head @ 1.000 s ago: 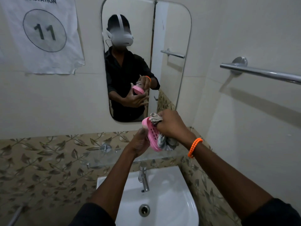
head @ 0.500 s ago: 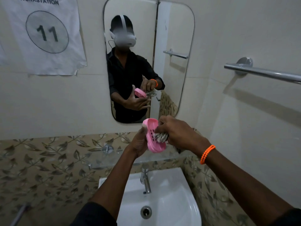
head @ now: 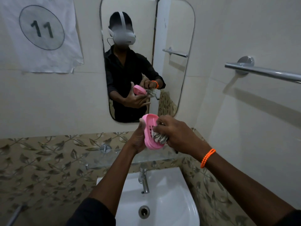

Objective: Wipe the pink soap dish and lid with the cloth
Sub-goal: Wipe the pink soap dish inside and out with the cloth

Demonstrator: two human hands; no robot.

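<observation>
The pink soap dish (head: pixel 149 128), with slots in its floor, is held on edge above the glass shelf, its open side facing right. My left hand (head: pixel 138 141) cups it from behind and below. My right hand (head: pixel 174 134) presses a bunched grey striped cloth (head: pixel 160 138) into the lower part of the dish. An orange bead bracelet (head: pixel 207 158) circles my right wrist. I see no separate lid.
A glass shelf (head: pixel 114 158) runs along the leaf-patterned tiles, above a chrome tap (head: pixel 144 181) and white basin (head: pixel 166 201). A mirror (head: pixel 172 30) hangs behind the hands. A chrome towel rail (head: pixel 263 72) juts from the right wall. A paper sign "11" (head: pixel 41 28) is at upper left.
My right hand has dragged the cloth from the top of the dish down into its lower half. The dish stays in my left hand, tilted a little more upright.
</observation>
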